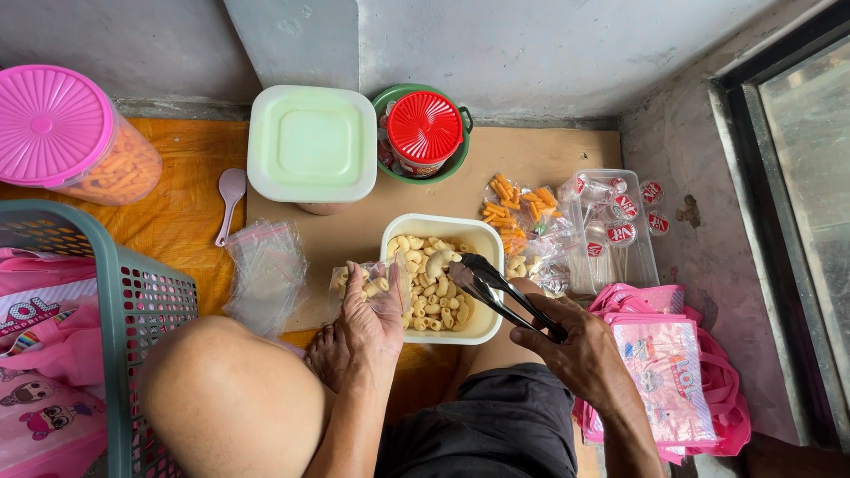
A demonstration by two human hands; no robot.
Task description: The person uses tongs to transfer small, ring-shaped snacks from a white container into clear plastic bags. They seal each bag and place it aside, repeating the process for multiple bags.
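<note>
My left hand (pixel 367 320) holds a small clear plastic bag (pixel 365 281) partly filled with pale curled snack pieces, right beside a cream rectangular tub (pixel 440 227) full of the same pieces. My right hand (pixel 580 354) grips black tongs (pixel 496 290) whose tips reach over the tub and pinch one large curled piece (pixel 440 262). My bare knee (pixel 230 389) is in front, at the lower left.
A pile of empty clear bags (pixel 266 270) lies left of the tub, a pink spoon (pixel 229 202) beyond. Filled snack bags (pixel 522 221) and clear cups (pixel 611 226) lie right. Behind: a pale green lidded box (pixel 312 146), a red-lidded jar (pixel 425 131), a pink-lidded jar (pixel 71 137). A grey basket (pixel 133 301) stands left, pink bags (pixel 668 372) right.
</note>
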